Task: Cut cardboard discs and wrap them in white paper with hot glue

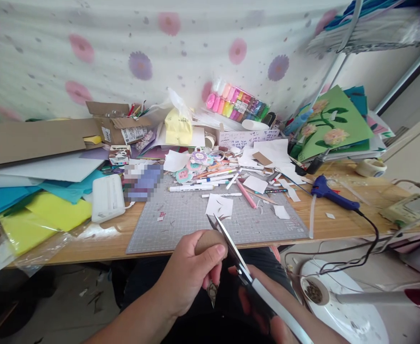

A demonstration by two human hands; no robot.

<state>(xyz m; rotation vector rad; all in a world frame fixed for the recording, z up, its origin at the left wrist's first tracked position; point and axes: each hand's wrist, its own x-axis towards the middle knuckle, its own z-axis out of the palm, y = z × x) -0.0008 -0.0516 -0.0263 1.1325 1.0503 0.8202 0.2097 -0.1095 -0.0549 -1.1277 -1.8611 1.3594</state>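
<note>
Pinched between the thumb and fingers of my left hand [186, 267] is a small brown cardboard piece [209, 240] with a rounded edge. My right hand [255, 310] grips a pair of scissors [241, 268], its fingers partly hidden behind the handles. The blades point up and away from me, slightly apart, right beside the cardboard. Whether they touch it, I cannot tell. Both hands are above my lap, just in front of the table edge. Beyond the blade tips, a white paper square [220, 206] with dark curved marks lies on the grey cutting mat [181, 229].
Markers [191, 188], paper scraps [256, 184] and round paper tags [184, 175] crowd the mat's far side. A blue glue gun [333, 195] lies right, its cord hanging over the edge. Left are a white device [107, 198] and coloured sheets [57, 210]. Clay packs [238, 102] stand behind.
</note>
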